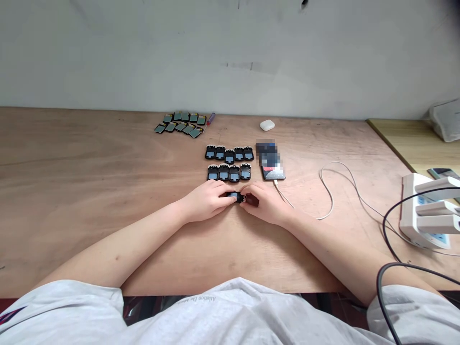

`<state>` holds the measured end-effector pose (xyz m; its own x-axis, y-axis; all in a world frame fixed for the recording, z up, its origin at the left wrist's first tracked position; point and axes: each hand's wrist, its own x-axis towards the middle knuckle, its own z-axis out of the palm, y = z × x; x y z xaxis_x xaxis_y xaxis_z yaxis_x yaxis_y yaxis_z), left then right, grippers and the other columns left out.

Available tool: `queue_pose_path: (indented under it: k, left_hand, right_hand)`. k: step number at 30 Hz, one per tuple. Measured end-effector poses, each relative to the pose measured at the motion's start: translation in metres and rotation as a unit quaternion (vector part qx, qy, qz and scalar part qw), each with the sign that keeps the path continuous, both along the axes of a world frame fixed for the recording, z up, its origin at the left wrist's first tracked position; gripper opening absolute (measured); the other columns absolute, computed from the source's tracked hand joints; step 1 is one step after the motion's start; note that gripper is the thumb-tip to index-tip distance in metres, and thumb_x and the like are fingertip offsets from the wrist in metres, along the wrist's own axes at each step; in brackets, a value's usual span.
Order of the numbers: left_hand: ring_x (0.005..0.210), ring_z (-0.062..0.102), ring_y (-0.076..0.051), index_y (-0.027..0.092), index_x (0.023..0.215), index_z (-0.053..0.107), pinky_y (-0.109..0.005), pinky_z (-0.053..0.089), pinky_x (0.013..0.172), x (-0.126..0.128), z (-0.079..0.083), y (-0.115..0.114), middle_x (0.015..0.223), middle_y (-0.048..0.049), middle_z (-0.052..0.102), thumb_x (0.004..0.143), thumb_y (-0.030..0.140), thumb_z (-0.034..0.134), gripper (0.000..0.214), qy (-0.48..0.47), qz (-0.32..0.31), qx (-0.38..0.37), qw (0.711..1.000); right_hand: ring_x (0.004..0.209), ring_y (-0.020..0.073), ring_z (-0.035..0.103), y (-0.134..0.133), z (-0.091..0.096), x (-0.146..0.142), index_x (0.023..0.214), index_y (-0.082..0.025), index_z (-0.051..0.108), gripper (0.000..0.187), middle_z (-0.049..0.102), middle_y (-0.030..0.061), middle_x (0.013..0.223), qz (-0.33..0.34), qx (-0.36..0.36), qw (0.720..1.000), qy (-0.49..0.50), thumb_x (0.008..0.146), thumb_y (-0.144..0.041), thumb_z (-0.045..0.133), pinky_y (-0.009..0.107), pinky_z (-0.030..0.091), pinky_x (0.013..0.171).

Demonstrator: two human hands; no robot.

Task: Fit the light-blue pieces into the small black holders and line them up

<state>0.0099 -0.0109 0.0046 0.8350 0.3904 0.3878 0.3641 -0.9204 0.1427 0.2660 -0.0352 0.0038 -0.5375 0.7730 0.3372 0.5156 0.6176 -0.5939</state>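
Between both hands is a small black plastic casing [234, 196] with a pale blue patch inside, turned sideways low over the wooden table. My left hand [212, 199] pinches its left end, the thumb over the blue patch. At the other end, my right hand [262, 201] grips it with thumb and fingertips, beside a whitish edge. Just beyond my fingers lie two rows of similar black casings, a nearer row [234, 173] and a farther row [229, 155], each with a bluish patch. The fingertips partly hide the held casing.
Small screen modules [184, 116] lie at the back left beside a screwdriver [211, 118]. A phone [271, 163] is plugged into a white cable [332, 191] on the right. Behind it sits a white earbud case [267, 125]. A power strip [413, 211] and black cable [383, 282] occupy the right side.
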Motion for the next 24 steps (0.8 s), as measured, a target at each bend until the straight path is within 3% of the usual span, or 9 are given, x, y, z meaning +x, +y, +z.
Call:
queue_pose_path:
  k: [14, 24]
  left_hand:
    - [0.108, 0.066, -0.023, 0.026, 0.124, 0.072, -0.038, 0.052, 0.089, 0.000, 0.002, 0.000, 0.124, -0.0118, 0.072, 0.103, 0.023, 0.055, 0.027, -0.003, -0.003, 0.005, 1.000]
    - [0.107, 0.066, -0.023, 0.025, 0.122, 0.072, -0.037, 0.052, 0.087, 0.000, 0.002, 0.000, 0.123, -0.0119, 0.072, 0.104, 0.023, 0.052, 0.027, 0.009, 0.000, 0.017, 1.000]
  right_hand:
    - [0.091, 0.0231, 0.066, -0.004, -0.003, -0.001, 0.104, -0.023, 0.065, 0.020, 0.067, 0.0062, 0.098, -0.020, -0.014, 1.000, -0.016, 0.087, -0.016, 0.071, 0.037, 0.057, 0.080]
    - [0.088, 0.0218, 0.064, -0.004, 0.011, -0.003, 0.099, -0.023, 0.066, 0.023, 0.066, 0.0025, 0.089, -0.035, -0.054, 0.997, -0.041, 0.083, -0.011, 0.077, 0.035, 0.053, 0.079]
